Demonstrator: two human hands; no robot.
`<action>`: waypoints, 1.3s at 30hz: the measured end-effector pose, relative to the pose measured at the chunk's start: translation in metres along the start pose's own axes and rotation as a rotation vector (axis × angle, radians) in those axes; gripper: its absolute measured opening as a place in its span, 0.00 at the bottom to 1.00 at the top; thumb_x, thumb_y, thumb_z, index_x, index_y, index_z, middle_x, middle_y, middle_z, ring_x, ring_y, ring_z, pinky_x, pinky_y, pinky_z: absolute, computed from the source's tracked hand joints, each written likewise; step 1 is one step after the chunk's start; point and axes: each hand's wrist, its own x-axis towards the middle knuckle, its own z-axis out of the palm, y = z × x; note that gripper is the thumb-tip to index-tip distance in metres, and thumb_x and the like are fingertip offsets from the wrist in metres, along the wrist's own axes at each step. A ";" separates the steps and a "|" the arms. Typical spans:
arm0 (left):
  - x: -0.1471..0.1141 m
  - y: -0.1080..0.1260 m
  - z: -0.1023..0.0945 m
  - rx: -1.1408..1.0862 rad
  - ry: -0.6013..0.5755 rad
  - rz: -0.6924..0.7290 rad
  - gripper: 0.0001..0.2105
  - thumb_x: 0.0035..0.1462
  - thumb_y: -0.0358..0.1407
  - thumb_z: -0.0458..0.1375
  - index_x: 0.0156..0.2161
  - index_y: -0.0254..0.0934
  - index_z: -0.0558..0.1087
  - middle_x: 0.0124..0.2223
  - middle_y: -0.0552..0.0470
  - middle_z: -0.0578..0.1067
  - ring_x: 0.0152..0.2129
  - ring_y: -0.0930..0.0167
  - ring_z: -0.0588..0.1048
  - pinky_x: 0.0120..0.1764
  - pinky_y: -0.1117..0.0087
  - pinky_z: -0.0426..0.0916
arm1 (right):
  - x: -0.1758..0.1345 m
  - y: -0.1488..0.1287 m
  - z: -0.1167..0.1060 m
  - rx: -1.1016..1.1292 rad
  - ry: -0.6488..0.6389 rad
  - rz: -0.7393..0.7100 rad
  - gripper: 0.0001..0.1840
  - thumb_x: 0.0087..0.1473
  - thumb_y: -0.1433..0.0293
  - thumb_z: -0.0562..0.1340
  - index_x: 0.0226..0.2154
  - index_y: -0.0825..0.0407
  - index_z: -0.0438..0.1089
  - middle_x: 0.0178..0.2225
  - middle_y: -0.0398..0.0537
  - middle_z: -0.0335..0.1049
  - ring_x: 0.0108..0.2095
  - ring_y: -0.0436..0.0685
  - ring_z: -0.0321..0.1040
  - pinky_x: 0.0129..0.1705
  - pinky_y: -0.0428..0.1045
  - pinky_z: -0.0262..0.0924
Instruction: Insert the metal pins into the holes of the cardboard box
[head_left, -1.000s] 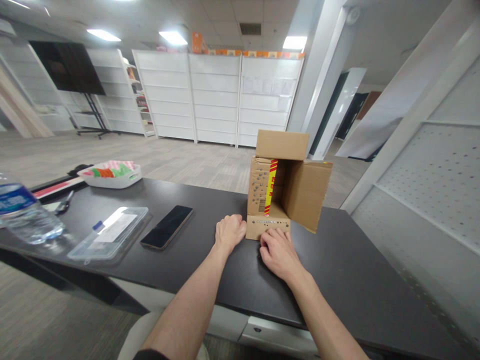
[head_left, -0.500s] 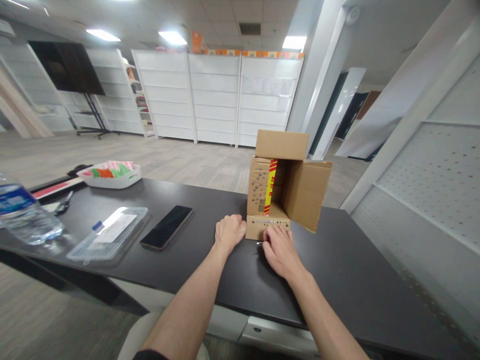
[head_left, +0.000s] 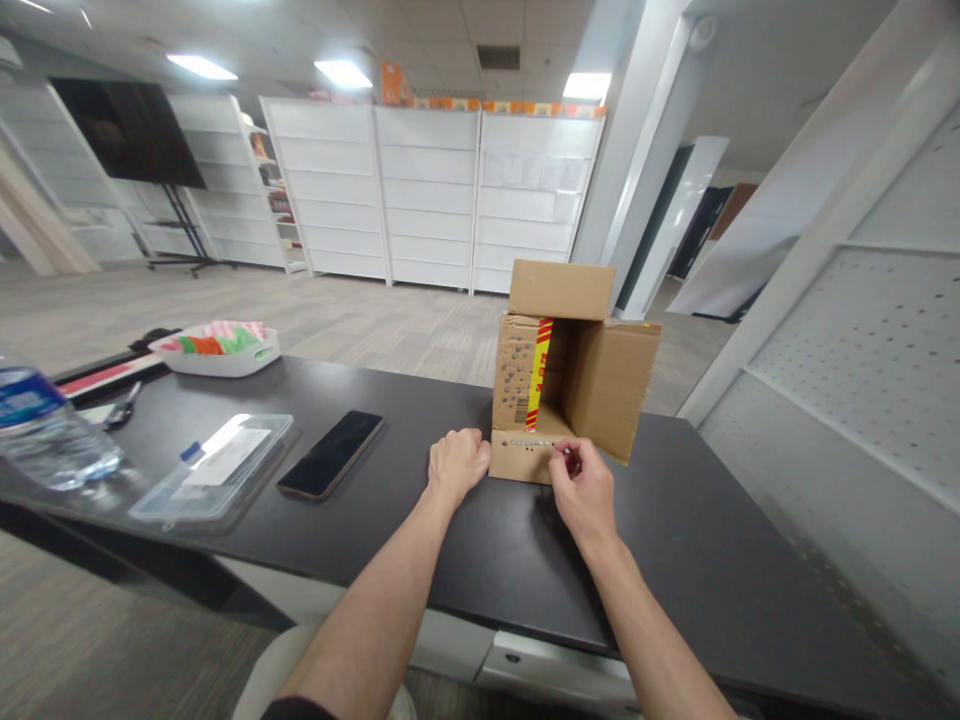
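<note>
A cardboard box [head_left: 514, 375] stands on the dark table with its open side towards me and its flaps folded out. Yellow-and-red tape [head_left: 539, 375] runs down its front edge, beside many small grey dots. The lower flap [head_left: 523, 463] carries a row of small shiny dots and a few dark holes. My right hand [head_left: 585, 490] pinches at the right end of this row; whatever lies between its fingertips is too small to name. My left hand [head_left: 459, 462] rests as a fist on the table, against the flap's left edge, and its inside is hidden.
Left of my hands lie a black phone [head_left: 331, 455] and a clear plastic case [head_left: 214, 470]. Further left are a water bottle [head_left: 52, 430] and a white basket [head_left: 217, 362] with colourful packets. A perforated white panel [head_left: 862, 370] borders the table on the right.
My right hand has moved right along the lower flap and turned, its fingers now pinched at the row's right end. A thin white bit by its fingers no longer shows. My left hand has stayed.
</note>
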 end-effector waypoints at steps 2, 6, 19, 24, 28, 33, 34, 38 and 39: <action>0.000 -0.001 0.001 -0.003 0.009 0.008 0.15 0.56 0.37 0.45 0.33 0.40 0.74 0.36 0.44 0.77 0.34 0.63 0.76 0.34 0.68 0.65 | 0.001 0.000 -0.001 -0.005 0.037 -0.009 0.09 0.54 0.65 0.55 0.32 0.52 0.66 0.30 0.46 0.68 0.29 0.53 0.63 0.34 0.49 0.57; 0.000 -0.001 0.001 -0.007 0.024 0.015 0.14 0.55 0.37 0.45 0.32 0.40 0.74 0.35 0.45 0.77 0.33 0.62 0.76 0.32 0.68 0.65 | 0.002 0.001 -0.003 -0.025 0.091 -0.030 0.11 0.55 0.65 0.54 0.34 0.53 0.68 0.32 0.48 0.69 0.31 0.54 0.63 0.36 0.50 0.58; -0.002 0.003 -0.006 -0.010 -0.025 -0.007 0.14 0.56 0.36 0.45 0.34 0.39 0.74 0.37 0.43 0.77 0.36 0.63 0.76 0.35 0.67 0.66 | 0.003 0.004 -0.003 -0.036 0.099 -0.030 0.13 0.55 0.65 0.53 0.35 0.54 0.69 0.33 0.51 0.69 0.34 0.56 0.65 0.38 0.52 0.59; -0.002 0.003 -0.005 -0.005 -0.016 -0.004 0.14 0.56 0.36 0.45 0.34 0.39 0.74 0.37 0.43 0.77 0.35 0.62 0.76 0.35 0.67 0.66 | 0.003 0.003 -0.004 -0.046 0.069 -0.033 0.12 0.56 0.65 0.53 0.35 0.54 0.69 0.34 0.51 0.70 0.34 0.56 0.65 0.38 0.52 0.59; -0.002 0.002 -0.004 -0.001 -0.013 0.003 0.15 0.56 0.36 0.44 0.34 0.39 0.74 0.37 0.43 0.77 0.35 0.62 0.76 0.35 0.67 0.65 | 0.003 0.003 -0.004 -0.044 0.058 -0.041 0.12 0.56 0.65 0.53 0.36 0.53 0.70 0.34 0.51 0.70 0.35 0.56 0.65 0.39 0.52 0.59; -0.002 0.001 -0.004 0.001 -0.018 0.009 0.15 0.56 0.37 0.45 0.34 0.39 0.74 0.37 0.44 0.77 0.36 0.63 0.76 0.36 0.67 0.65 | 0.002 0.005 -0.002 -0.012 0.022 -0.018 0.15 0.57 0.64 0.52 0.39 0.53 0.70 0.36 0.52 0.72 0.36 0.58 0.67 0.40 0.53 0.60; -0.002 0.001 -0.004 0.000 -0.017 0.008 0.15 0.56 0.37 0.45 0.34 0.39 0.74 0.37 0.44 0.77 0.36 0.63 0.76 0.35 0.68 0.65 | 0.002 0.005 -0.002 0.000 0.011 -0.007 0.16 0.57 0.63 0.52 0.39 0.53 0.71 0.36 0.52 0.72 0.36 0.58 0.67 0.40 0.53 0.60; -0.002 0.002 -0.004 -0.003 -0.009 0.000 0.14 0.56 0.36 0.45 0.33 0.39 0.74 0.36 0.44 0.77 0.35 0.63 0.76 0.35 0.68 0.65 | 0.001 0.004 -0.002 0.026 -0.029 0.035 0.17 0.57 0.62 0.52 0.41 0.52 0.70 0.38 0.52 0.73 0.36 0.58 0.68 0.41 0.53 0.61; -0.002 0.002 -0.005 -0.004 -0.009 -0.001 0.14 0.56 0.36 0.45 0.33 0.39 0.74 0.36 0.44 0.77 0.36 0.63 0.76 0.35 0.67 0.65 | 0.001 0.004 -0.002 0.032 -0.034 0.042 0.17 0.57 0.62 0.52 0.41 0.52 0.70 0.38 0.52 0.73 0.36 0.58 0.68 0.41 0.53 0.61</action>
